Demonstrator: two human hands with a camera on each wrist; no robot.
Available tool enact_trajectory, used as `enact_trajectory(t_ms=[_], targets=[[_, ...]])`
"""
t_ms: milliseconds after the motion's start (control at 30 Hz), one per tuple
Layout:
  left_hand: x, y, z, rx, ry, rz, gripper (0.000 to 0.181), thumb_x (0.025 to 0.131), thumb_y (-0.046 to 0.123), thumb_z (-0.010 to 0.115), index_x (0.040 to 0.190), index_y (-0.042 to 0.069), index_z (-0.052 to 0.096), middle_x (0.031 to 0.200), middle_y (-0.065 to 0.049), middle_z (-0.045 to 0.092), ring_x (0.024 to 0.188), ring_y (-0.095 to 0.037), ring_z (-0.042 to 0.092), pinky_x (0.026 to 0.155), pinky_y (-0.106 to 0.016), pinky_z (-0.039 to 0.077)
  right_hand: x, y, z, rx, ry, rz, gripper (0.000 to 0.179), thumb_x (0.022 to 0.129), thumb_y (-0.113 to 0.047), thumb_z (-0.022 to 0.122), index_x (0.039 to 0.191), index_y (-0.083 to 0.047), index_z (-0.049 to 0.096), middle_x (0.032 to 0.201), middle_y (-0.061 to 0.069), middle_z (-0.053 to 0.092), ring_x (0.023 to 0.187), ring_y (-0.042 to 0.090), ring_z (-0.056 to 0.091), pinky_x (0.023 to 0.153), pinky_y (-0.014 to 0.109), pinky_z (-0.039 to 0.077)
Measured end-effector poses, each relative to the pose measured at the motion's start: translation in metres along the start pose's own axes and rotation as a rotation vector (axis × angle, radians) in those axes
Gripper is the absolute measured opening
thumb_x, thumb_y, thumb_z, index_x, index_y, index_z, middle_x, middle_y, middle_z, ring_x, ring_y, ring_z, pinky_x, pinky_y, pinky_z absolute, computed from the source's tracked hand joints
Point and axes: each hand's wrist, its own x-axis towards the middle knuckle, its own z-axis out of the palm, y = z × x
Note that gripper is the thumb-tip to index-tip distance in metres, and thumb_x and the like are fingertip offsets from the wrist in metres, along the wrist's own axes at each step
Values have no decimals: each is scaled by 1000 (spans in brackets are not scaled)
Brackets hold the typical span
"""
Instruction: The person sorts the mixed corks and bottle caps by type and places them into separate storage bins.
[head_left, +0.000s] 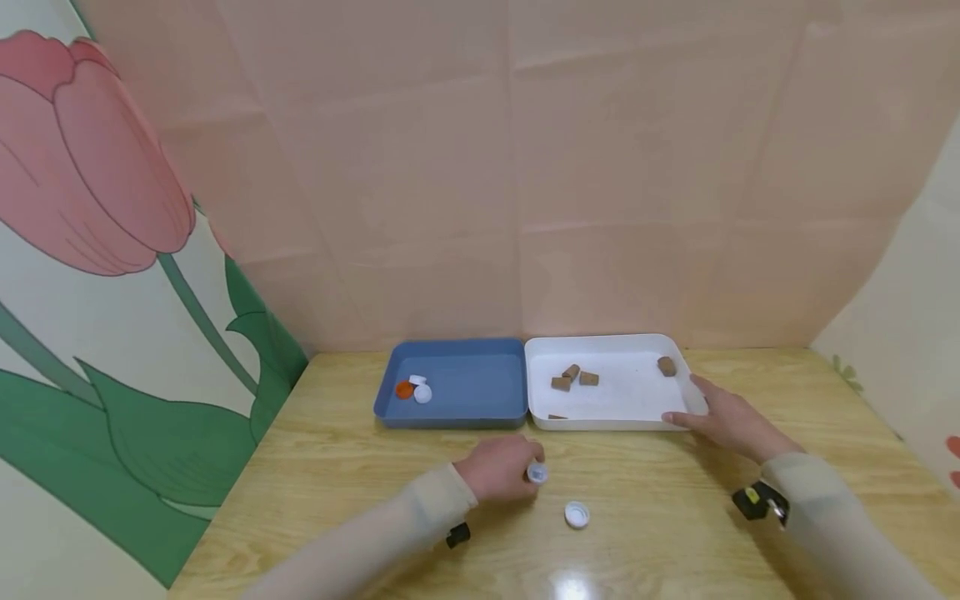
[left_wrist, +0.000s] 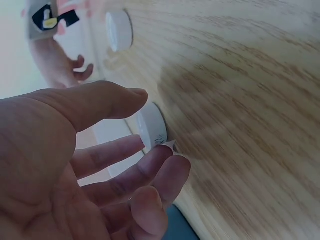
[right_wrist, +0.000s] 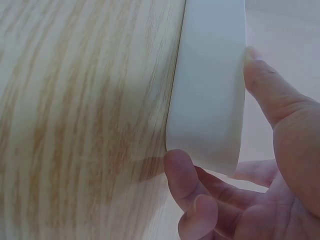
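In the head view, my left hand (head_left: 504,468) is at a small white bottle cap (head_left: 537,472) on the table. The left wrist view shows the thumb and loosely bent fingers around this cap (left_wrist: 151,125), with a fingertip by its lower edge; firm contact is unclear. A second white cap (head_left: 577,514) lies nearer the front, with its hollow side up. My right hand (head_left: 731,423) holds the front right corner of a white tray (head_left: 622,423). Its thumb lies on the rim and the fingers bend against the tray's side (right_wrist: 210,95) in the right wrist view.
Several brown cork stoppers (head_left: 589,379) lie in the white tray. Beside it on the left stands a blue tray (head_left: 480,383) with an orange cap (head_left: 404,389) and white caps (head_left: 423,393). Both trays stand on the wooden table (head_left: 315,467) near the back wall covering (head_left: 420,208).
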Motion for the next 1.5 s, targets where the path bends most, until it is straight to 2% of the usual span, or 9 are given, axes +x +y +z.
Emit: enact_trajectory(t_ms=[233, 533, 1200, 1500], targets=[[1, 4, 1, 11, -12, 3, 23, 86, 27, 78, 104, 18, 68, 89, 8, 64, 77, -4, 53, 61, -25, 43, 3, 1, -2, 27, -15, 9, 117, 87, -66, 64, 150, 18, 12, 145, 49, 23, 130, 66, 28, 102, 74, 26], [1, 5, 3, -2, -31, 3, 21, 84, 27, 79, 98, 19, 66, 82, 10, 58, 72, -4, 49, 57, -25, 41, 3, 1, -2, 41, -31, 26, 117, 87, -65, 65, 151, 16, 10, 147, 48, 20, 131, 66, 24, 103, 75, 24], [-1, 9, 3, 12, -32, 24, 21, 82, 24, 81, 92, 19, 63, 79, 10, 54, 71, -5, 47, 57, -24, 40, 3, 5, 1, 28, -32, 24, 118, 87, -67, 63, 151, 16, 9, 146, 48, 21, 130, 66, 26, 102, 75, 25], [-5, 13, -1, 20, -45, 33, 22, 82, 26, 82, 93, 19, 64, 80, 10, 55, 72, -4, 48, 58, -24, 41, 0, 2, 1, 21, -14, -5, 115, 88, -64, 64, 150, 18, 12, 145, 49, 24, 129, 66, 29, 101, 74, 27]])
